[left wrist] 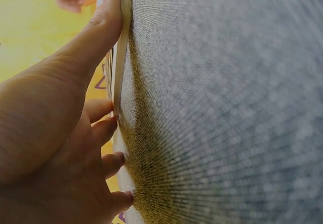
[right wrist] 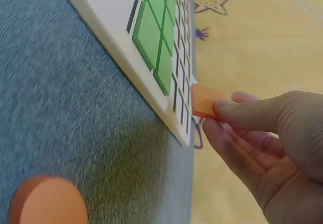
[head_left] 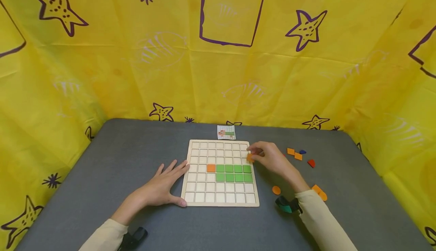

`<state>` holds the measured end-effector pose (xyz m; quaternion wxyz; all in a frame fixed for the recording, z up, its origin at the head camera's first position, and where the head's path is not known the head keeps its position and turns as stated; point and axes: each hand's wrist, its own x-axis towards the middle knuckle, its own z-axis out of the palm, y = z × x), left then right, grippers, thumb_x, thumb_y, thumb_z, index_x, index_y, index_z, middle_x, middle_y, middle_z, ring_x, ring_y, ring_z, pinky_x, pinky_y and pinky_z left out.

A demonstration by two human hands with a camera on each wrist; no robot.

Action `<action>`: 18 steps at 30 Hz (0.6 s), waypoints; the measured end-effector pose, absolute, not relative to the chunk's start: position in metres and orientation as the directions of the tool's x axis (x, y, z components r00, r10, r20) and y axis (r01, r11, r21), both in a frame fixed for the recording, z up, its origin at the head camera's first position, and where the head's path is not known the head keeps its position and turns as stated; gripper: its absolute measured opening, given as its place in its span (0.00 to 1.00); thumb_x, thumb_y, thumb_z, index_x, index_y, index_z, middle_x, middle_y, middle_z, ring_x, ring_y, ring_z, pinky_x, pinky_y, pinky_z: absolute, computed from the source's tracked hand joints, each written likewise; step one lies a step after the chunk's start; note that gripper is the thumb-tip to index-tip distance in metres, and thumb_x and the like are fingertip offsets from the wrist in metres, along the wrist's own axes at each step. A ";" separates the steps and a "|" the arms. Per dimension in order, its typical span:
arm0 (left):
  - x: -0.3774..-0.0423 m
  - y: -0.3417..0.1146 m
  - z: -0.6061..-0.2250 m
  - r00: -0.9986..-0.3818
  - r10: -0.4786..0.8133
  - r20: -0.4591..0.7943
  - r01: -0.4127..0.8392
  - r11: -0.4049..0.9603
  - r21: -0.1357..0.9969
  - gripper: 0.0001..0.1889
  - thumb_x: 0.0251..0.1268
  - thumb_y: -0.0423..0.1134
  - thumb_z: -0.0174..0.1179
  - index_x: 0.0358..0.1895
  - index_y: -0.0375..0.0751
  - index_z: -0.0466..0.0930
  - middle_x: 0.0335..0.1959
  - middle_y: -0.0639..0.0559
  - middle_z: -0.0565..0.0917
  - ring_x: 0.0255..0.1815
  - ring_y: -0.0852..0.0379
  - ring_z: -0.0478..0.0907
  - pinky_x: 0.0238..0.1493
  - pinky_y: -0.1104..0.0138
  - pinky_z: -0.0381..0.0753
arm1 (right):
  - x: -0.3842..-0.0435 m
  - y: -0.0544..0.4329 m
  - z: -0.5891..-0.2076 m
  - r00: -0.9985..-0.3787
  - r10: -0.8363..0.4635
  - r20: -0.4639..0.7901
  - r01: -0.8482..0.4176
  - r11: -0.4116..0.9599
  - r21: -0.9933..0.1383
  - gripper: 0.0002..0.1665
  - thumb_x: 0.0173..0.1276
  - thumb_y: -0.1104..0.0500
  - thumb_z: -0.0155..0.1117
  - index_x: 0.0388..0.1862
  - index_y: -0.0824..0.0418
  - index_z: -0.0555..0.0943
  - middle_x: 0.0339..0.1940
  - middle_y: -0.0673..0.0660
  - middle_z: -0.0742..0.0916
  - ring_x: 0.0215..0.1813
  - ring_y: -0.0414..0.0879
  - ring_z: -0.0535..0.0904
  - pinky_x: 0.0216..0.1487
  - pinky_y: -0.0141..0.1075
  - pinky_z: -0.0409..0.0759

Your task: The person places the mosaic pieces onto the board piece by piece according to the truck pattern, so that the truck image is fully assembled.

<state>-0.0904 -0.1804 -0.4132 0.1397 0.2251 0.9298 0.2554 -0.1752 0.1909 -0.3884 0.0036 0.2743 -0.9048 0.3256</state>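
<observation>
A wooden grid board (head_left: 201,186) lies mid-table, with two rows of green square tiles (head_left: 229,177) in its right part and one orange tile (head_left: 211,168) at the left end of the upper row. My right hand (head_left: 272,158) pinches an orange square tile (right wrist: 206,101) between thumb and fingers, at the board's right edge. Spread out flat, my left hand (head_left: 160,186) rests at the board's left edge, with thumb and fingertips on the frame. In the left wrist view its thumb (left wrist: 96,37) presses along the board's side.
A small picture card (head_left: 226,132) lies behind the board. To the right are loose orange squares (head_left: 290,151), a red piece (head_left: 311,163), a blue piece (head_left: 302,152) and an orange disc (head_left: 276,190). More orange pieces (head_left: 316,189) lie beside the right sleeve. A yellow patterned cloth (head_left: 190,73) surrounds the table.
</observation>
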 end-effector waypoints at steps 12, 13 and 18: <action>-0.091 -0.180 -0.415 -0.862 0.485 -0.148 0.342 0.771 0.538 0.61 0.40 0.65 0.72 0.77 0.42 0.54 0.79 0.46 0.52 0.78 0.34 0.41 0.69 0.33 0.35 | -0.176 0.174 -0.388 -0.834 -0.521 0.182 -0.512 0.606 -0.608 0.13 0.62 0.70 0.69 0.46 0.67 0.85 0.35 0.54 0.86 0.38 0.45 0.82 0.44 0.42 0.84; -0.091 -0.180 -0.415 -0.862 0.484 -0.149 0.340 0.771 0.539 0.60 0.40 0.65 0.72 0.77 0.42 0.54 0.79 0.46 0.52 0.78 0.34 0.41 0.69 0.33 0.34 | -0.176 0.173 -0.389 -0.832 -0.524 0.181 -0.513 0.605 -0.609 0.13 0.62 0.70 0.69 0.46 0.67 0.85 0.35 0.55 0.86 0.38 0.45 0.82 0.44 0.42 0.84; -0.091 -0.179 -0.414 -0.863 0.480 -0.155 0.334 0.773 0.539 0.60 0.40 0.65 0.73 0.77 0.42 0.54 0.79 0.46 0.52 0.78 0.34 0.40 0.69 0.33 0.34 | -0.177 0.169 -0.390 -0.828 -0.529 0.184 -0.520 0.604 -0.603 0.13 0.62 0.69 0.69 0.47 0.67 0.85 0.36 0.55 0.86 0.38 0.45 0.82 0.44 0.42 0.83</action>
